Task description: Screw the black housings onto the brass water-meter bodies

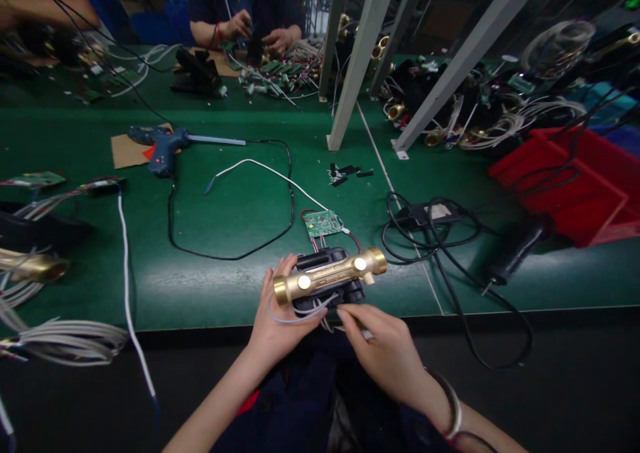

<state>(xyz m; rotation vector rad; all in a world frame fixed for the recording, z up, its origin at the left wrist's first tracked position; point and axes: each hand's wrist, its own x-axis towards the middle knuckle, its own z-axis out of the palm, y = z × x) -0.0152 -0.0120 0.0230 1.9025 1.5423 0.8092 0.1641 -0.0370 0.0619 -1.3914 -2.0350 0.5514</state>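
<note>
Brass fitting in left hand grip; right hand at near side.

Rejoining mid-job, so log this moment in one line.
left hand: holding brass-tubed unit | right hand: fingertips by grey wires | circuit board: beyond unit, wires attached | glue gun: partly over cardboard

1. One hot-glue gun
2. One electric screwdriver
3. Four metal posts
4. Two co-workers, partly visible
5. One brass pipe fitting at front centre; other brass fittings and circuit boards, several, too jumbled to count
</note>
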